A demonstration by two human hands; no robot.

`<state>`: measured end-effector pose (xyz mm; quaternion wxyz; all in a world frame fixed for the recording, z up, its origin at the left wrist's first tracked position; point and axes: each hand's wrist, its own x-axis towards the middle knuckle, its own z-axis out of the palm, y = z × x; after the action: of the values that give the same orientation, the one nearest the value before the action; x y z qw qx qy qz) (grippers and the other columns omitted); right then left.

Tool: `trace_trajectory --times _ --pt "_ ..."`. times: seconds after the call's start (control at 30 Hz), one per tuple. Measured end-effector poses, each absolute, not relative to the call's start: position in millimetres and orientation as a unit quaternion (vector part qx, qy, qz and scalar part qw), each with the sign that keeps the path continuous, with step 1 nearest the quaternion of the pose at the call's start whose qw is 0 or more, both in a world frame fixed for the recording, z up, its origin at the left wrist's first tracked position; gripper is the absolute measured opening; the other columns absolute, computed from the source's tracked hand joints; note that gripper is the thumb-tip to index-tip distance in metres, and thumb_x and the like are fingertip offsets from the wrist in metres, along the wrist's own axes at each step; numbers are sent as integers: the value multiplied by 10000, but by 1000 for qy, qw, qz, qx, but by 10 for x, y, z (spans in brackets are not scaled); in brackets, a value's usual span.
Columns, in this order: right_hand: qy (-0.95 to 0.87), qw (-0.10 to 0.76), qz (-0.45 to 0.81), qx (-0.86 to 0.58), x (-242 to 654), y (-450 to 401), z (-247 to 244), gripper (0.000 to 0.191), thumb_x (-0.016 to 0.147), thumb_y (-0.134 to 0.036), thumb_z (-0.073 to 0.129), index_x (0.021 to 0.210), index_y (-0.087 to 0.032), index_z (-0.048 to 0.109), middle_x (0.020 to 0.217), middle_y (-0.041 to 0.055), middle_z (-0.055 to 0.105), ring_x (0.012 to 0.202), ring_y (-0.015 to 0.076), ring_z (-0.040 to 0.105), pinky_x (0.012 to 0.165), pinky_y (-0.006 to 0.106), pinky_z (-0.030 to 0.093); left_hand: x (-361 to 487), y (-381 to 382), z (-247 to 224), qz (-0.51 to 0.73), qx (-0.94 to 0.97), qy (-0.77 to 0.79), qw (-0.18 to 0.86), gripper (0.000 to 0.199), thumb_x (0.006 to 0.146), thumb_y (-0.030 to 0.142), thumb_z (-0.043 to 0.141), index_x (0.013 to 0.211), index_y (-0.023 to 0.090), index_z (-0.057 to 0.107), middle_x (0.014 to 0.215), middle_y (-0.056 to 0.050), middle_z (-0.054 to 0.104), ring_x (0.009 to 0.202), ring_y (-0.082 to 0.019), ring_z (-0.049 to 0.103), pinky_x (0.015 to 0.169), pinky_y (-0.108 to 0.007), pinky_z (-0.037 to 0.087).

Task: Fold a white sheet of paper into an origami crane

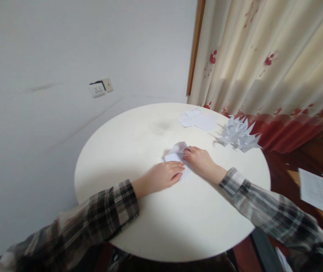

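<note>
A partly folded piece of white paper lies near the middle of the round white table, with one flap raised at its far side. My left hand rests on its near edge, fingers together and pressed on the sheet. At the paper's right side, my right hand is closed, its thumb and fingers pinching the edge. Both hands partly cover the paper, so its full shape is hidden.
Several folded white paper cranes are heaped at the table's right edge. Flat white sheets lie at the back. Beyond are a patterned curtain, a wall socket and papers on a lower surface at right.
</note>
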<state>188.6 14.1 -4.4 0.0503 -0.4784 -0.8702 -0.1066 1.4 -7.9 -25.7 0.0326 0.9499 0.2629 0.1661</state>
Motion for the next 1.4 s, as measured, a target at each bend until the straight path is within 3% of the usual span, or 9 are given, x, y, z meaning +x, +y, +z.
trace_trajectory --times 0.17,0.53,0.63,0.87,1.07,1.4 --pt "-875 57 -110 -468 1862 64 -12 192 915 -265 393 935 -180 564 879 77 582 783 178 552 530 257 301 57 -4 -294 177 942 285 4 255 933 217 374 1093 136 554 1078 -89 594 1045 -181 539 931 -350 439" --pt "-882 95 -89 -453 1951 68 44 160 907 -238 403 1004 -152 497 985 82 532 666 124 550 543 243 336 30 -11 -285 155 941 299 -8 277 943 240 354 1119 169 556 1079 -63 572 1032 -174 527 906 -321 442" --pt "-894 110 -90 -425 1957 82 12 136 910 -223 392 945 -151 503 924 67 530 694 130 549 563 237 361 35 12 -283 158 943 292 2 271 937 242 371 1112 177 568 1071 -62 577 1019 -171 534 905 -316 444" --pt "-897 130 -96 -411 1908 133 -110 122 897 -199 413 957 -146 505 1030 87 503 722 125 551 590 230 398 42 30 -291 158 946 282 8 295 943 248 354 1114 160 577 1081 -81 582 1038 -178 528 914 -324 436" --pt "-890 116 -83 -432 1888 113 -102 123 895 -208 420 946 -156 520 992 75 508 717 127 554 585 230 396 59 9 -266 150 945 291 9 341 956 271 305 1083 156 600 1075 -87 582 1047 -190 525 913 -336 435" --pt "-879 72 -104 -460 1846 63 -56 165 899 -234 425 1007 -170 531 1104 103 506 816 163 578 582 239 420 49 -6 -250 155 943 294 -9 322 951 272 322 1067 164 603 1120 -87 558 1078 -199 508 921 -353 437"
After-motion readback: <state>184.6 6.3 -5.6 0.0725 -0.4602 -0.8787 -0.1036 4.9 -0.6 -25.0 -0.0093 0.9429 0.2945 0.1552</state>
